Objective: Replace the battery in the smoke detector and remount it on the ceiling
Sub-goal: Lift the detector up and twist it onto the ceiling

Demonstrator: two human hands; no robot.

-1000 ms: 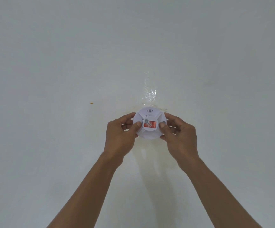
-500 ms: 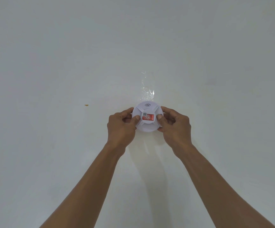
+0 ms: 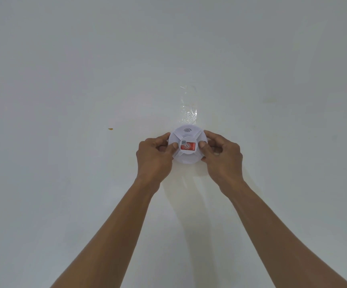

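— Smoke detector (image 3: 186,146), where is it?
— Centre of frame, against the ceiling (image 3: 64,80). Your left hand (image 3: 155,156) and right hand (image 3: 222,156) pinch its rim.
— How will it handle?
— Probably light, rigid, smooth plastic. Hold the edge, not the red sticker (image 3: 187,146). Beyond it, clear tape (image 3: 188,107).

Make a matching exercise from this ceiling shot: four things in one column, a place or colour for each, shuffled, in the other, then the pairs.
Column one:
1. smoke detector
2. left hand
3. clear tape
4. sticker

Column two:
A. red, in the middle of the detector's face
B. stuck to the ceiling just beyond the detector
C. white and round, gripped from both sides
D. curled on the detector's left edge

The right hand grips the opposite edge.

Pairs: 1-C, 2-D, 3-B, 4-A
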